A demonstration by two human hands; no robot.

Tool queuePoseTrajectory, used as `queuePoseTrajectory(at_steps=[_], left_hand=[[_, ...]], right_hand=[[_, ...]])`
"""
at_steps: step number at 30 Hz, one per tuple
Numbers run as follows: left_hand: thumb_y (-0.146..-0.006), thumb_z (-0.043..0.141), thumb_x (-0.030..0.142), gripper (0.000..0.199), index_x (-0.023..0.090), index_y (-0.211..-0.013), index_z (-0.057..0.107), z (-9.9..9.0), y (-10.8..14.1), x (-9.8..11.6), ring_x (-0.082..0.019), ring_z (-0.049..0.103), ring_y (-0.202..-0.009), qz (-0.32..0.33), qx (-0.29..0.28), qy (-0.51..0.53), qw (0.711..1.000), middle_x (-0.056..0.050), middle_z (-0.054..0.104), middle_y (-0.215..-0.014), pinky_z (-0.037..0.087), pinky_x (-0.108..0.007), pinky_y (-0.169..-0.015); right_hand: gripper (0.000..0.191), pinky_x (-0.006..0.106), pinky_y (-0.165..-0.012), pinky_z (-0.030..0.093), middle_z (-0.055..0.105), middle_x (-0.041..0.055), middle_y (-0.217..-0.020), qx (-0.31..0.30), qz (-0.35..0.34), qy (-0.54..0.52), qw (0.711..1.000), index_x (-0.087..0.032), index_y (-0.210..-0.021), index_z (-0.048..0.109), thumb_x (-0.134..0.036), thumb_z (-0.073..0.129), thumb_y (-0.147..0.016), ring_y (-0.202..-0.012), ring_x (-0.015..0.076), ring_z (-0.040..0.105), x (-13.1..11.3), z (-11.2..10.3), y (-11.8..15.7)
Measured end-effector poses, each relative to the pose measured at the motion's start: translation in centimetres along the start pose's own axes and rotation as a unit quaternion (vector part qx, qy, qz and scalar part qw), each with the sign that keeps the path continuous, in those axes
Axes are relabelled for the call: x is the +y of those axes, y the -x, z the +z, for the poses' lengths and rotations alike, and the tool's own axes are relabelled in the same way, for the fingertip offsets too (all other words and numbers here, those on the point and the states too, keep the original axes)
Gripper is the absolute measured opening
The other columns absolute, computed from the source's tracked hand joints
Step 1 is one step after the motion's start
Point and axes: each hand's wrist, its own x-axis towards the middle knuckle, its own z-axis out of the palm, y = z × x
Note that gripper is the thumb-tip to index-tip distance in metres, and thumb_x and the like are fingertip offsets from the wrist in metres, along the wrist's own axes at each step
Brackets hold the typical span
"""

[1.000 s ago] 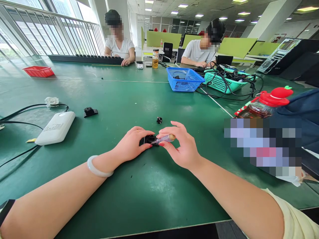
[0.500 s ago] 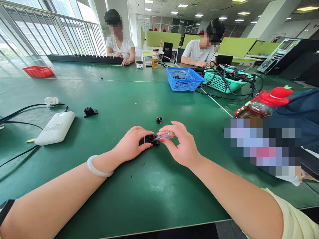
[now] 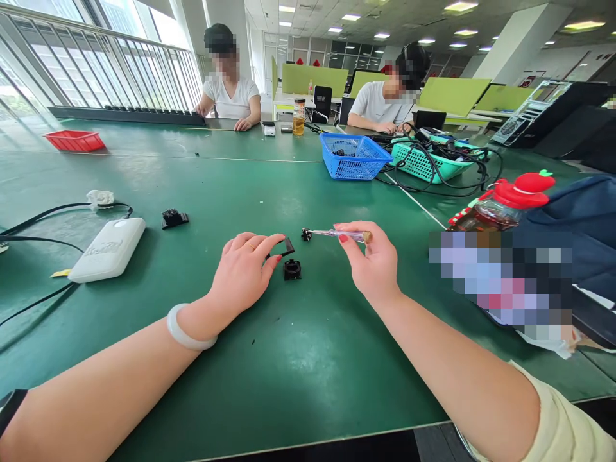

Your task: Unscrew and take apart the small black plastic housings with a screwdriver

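Between its thumb and fingers, my left hand [image 3: 245,268] pinches a thin black frame-like piece [image 3: 289,246], tilted above the green table. A square black part with a round opening [image 3: 292,270] lies on the table just below that piece. My right hand [image 3: 373,260] holds a screwdriver with a clear handle [image 3: 353,235], its shaft pointing left. The screwdriver's tip is at a small black part [image 3: 307,235]; whether they touch cannot be made out. Further left lies a black ridged block [image 3: 174,218].
A white power bank [image 3: 108,250] with black cables lies at the left. Across the green table [image 3: 231,391] stand a red tray [image 3: 74,140], a blue basket [image 3: 355,158] and a teal basket of cables [image 3: 423,162]. A red-lidded bottle [image 3: 500,205] stands right. Two people sit opposite.
The square part has come apart from the frame piece and now lies on the table. My left hand has lifted the frame piece slightly. My right hand has moved right and away with the screwdriver.
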Motion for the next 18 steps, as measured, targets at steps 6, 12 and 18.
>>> queuePoseTrajectory(at_steps=[6, 12, 18], left_hand=[[-0.098, 0.045, 0.030, 0.036, 0.026, -0.128, 0.066, -0.4, 0.7, 0.0, -0.036, 0.052, -0.112, -0.004, -0.034, -0.123, 0.992, -0.010, 0.072, -0.105, 0.040, -0.050, -0.095], [-0.097, 0.052, 0.035, 0.029, 0.026, -0.113, 0.075, -0.6, 1.3, 0.2, -0.037, 0.053, -0.111, 0.008, -0.088, -0.181, 0.980, -0.011, 0.073, -0.096, 0.040, -0.047, -0.092], [-0.091, 0.056, 0.056, 0.042, 0.020, -0.100, 0.077, -1.5, 1.3, 0.9, -0.036, 0.057, -0.103, 0.003, -0.124, -0.177, 0.976, -0.014, 0.072, -0.090, 0.042, -0.048, -0.090]], right_hand=[[0.009, 0.043, -0.097, 0.052, 0.075, 0.0027, -0.112, -0.066, 0.087, 0.034, 0.993, -0.026, -0.090, 0.071, -0.028, 0.063, -0.087, -0.105, 0.0226, 0.069, 2.9, 0.2, -0.6], [0.007, 0.042, -0.093, 0.053, 0.076, 0.0039, -0.105, -0.084, 0.122, -0.008, 0.989, -0.025, -0.088, 0.068, -0.030, 0.063, -0.086, -0.100, 0.0224, 0.070, 3.0, 0.3, -0.8], [0.021, 0.039, -0.087, 0.053, 0.074, 0.0036, -0.088, -0.037, 0.115, -0.077, 0.990, -0.024, -0.084, 0.060, -0.044, 0.065, -0.087, -0.089, 0.0211, 0.070, 2.0, -0.1, -0.9]])
